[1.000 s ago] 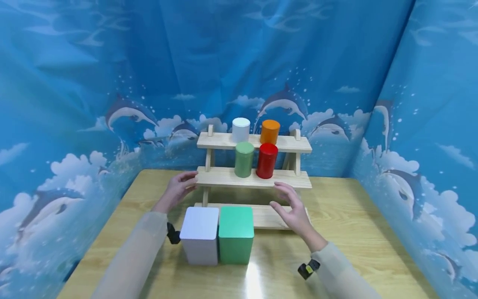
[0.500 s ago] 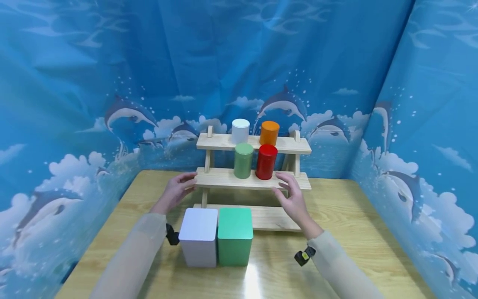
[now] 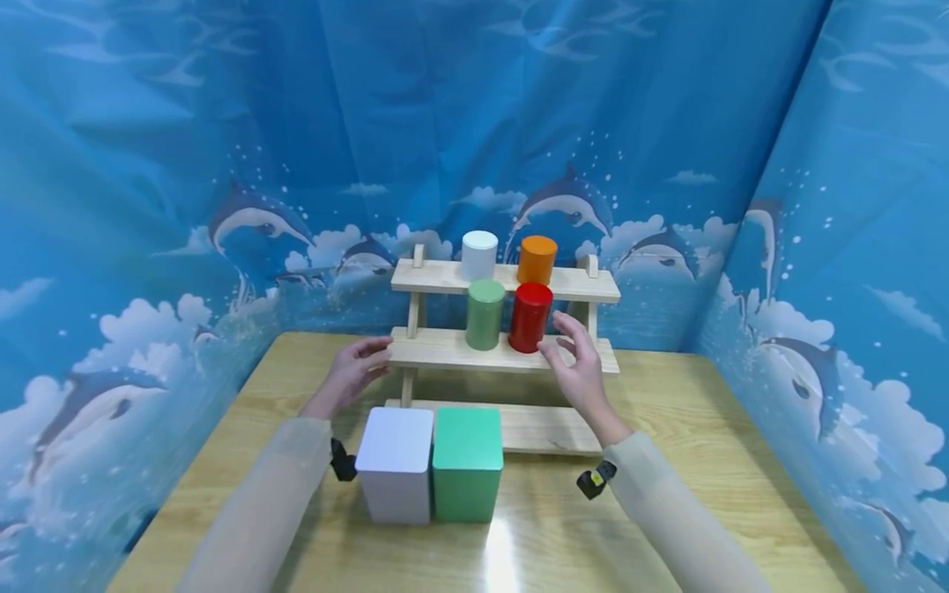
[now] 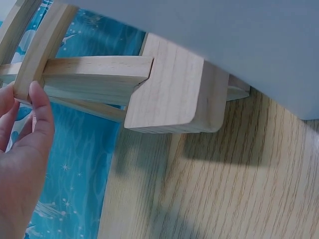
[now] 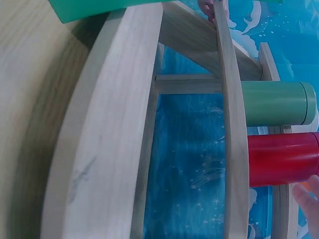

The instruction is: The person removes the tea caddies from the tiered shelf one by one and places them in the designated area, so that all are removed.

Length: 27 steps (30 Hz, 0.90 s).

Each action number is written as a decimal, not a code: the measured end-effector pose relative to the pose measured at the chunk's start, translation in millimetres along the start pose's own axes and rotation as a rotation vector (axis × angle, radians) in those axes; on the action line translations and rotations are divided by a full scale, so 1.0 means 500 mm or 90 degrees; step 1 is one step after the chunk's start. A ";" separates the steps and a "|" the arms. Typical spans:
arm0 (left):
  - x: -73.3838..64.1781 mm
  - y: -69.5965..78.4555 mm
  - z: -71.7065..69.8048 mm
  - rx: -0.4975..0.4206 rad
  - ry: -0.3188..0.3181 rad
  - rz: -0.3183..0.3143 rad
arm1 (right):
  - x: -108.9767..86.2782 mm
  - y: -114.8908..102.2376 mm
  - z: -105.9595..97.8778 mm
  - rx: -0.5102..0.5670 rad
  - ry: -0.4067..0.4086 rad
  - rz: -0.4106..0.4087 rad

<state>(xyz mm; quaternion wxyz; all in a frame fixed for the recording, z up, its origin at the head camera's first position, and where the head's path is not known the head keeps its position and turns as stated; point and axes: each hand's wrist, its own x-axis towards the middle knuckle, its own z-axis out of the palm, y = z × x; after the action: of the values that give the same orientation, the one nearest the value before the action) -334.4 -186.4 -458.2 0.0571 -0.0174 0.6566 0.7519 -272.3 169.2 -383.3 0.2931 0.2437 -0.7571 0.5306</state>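
Note:
My left hand (image 3: 350,377) pinches the left end of the middle tier of a three-tier wooden shelf (image 3: 433,350); thumb and fingers meet around the board's end (image 4: 37,55) in the left wrist view. On that tier stand a pale green canister (image 3: 485,317) and a red canister (image 3: 530,319), both upright and lidded. Close by the red canister's right side is my right hand (image 3: 582,371), its thumb and fingers apart and slightly bent. In the right wrist view only a few fingertips (image 5: 310,201) show beside the red canister; whether they touch it I cannot tell.
A white canister (image 3: 479,257) and an orange one (image 3: 537,260) stand on the top tier. In front of the shelf, a white box (image 3: 395,469) and a green box (image 3: 468,465) sit side by side on the wooden table (image 3: 549,535). A dolphin-print curtain (image 3: 371,123) surrounds the table.
My right hand has moved up and forward, from in front of the middle tier to the red canister's right side. My left hand stays at the board's end.

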 end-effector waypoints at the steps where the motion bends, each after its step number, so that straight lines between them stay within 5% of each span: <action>1: -0.001 0.001 0.000 -0.003 -0.001 0.000 | 0.003 -0.001 0.001 -0.004 0.004 0.004; 11: -0.001 0.001 -0.002 -0.008 -0.003 0.007 | 0.035 0.003 0.010 -0.035 -0.004 0.054; 18: 0.001 0.002 0.001 -0.003 -0.003 0.012 | 0.056 0.079 0.022 -0.048 0.026 0.046; 27: -0.004 0.006 0.002 -0.008 -0.001 0.001 | 0.072 0.098 0.040 -0.060 0.037 0.057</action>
<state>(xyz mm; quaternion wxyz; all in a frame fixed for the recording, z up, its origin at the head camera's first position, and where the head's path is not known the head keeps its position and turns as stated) -332.6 -186.1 -454.8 0.0569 -0.0163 0.6520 0.7559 -334.9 164.0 -395.9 0.3024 0.1799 -0.7825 0.5137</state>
